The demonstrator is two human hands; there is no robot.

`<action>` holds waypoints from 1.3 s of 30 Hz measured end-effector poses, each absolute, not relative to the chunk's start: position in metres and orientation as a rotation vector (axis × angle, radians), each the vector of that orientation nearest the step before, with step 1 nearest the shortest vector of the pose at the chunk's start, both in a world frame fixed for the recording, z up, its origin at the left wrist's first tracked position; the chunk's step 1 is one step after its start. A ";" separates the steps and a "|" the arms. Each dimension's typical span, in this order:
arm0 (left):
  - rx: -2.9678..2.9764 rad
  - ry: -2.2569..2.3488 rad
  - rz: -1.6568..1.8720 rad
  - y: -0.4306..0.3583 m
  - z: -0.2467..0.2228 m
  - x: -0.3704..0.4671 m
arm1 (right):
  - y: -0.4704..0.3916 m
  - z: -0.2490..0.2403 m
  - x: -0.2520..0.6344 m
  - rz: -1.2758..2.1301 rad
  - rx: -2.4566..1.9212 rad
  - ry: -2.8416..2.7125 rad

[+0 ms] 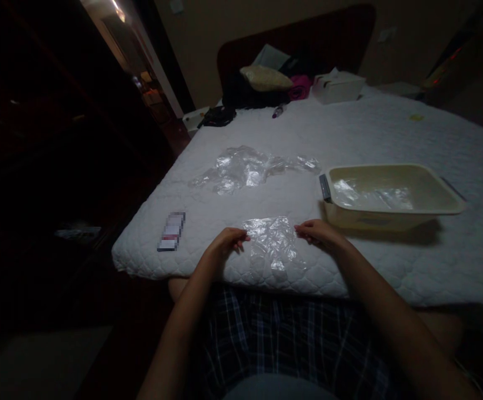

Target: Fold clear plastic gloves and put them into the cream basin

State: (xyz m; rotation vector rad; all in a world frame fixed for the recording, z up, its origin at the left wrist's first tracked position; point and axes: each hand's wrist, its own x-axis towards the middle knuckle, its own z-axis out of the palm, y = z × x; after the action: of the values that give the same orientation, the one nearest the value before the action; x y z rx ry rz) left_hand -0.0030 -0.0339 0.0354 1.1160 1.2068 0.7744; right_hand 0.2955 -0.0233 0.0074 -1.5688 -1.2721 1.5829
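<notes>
A crinkled clear plastic bag (273, 241) is spread near the front edge of the white quilted bed (141, 228). My left hand (233, 239) pinches its upper left corner, fingers closed. At the upper right corner, my right hand (313, 230) grips the plastic between thumb and fingers. More crumpled clear plastic (243, 166) lies farther back on the bed. To the right stands a cream plastic bin (391, 220) with grey handles, and clear plastic lies inside it.
A phone-like item (172, 231), blurred out, lies on the left. At the back are a beige pillow (266, 78), a magenta roll (299, 87), a white box (338, 89), a dark bag (219, 116) and a small bottle (278, 112).
</notes>
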 end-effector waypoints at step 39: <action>1.111 1.163 0.794 -0.011 0.000 -0.003 | -0.002 -0.003 0.265 1.444 -1.423 -1.252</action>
State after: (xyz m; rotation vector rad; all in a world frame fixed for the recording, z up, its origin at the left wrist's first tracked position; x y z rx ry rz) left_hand -0.0031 -0.0109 0.0000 1.1108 1.1633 0.7941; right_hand 0.2647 -0.0017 -0.0035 -1.4235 -1.2520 1.4438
